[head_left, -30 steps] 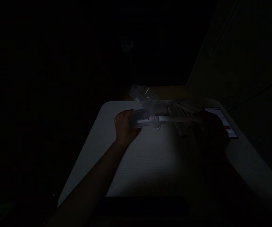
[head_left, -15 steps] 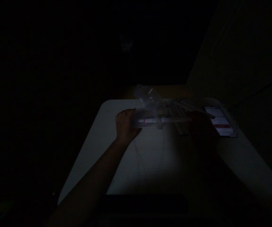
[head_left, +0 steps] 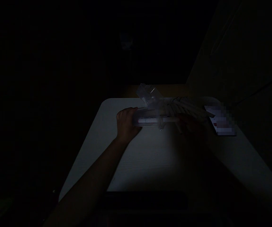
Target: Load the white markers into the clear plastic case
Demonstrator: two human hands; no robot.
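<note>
The scene is very dim. My left hand (head_left: pixel 126 124) is wrapped round the closed end of a clear plastic case (head_left: pixel 138 112), which lies sideways above the table with its hinged lid (head_left: pixel 149 94) flipped up. A slim white pen-like stick (head_left: pixel 150 120) with a reddish mark near its left end lies lengthwise in the case, and its right part sticks out of the mouth. My right hand (head_left: pixel 191 124), mostly in shadow, has its fingers closed on that outer end. Several similar slim sticks (head_left: pixel 185 105) lie in a pile behind my right hand.
A lit phone (head_left: pixel 217 116), partly blurred, lies at the right edge of the pale table (head_left: pixel 98 142). Beyond the right side stands a dark wall (head_left: pixel 251 56) with a cable. A dark bar-like edge (head_left: pixel 145 200) runs along the front.
My right hand has moved left, closer to the case, and less of the stick shows outside the mouth. My left hand and the case have barely shifted.
</note>
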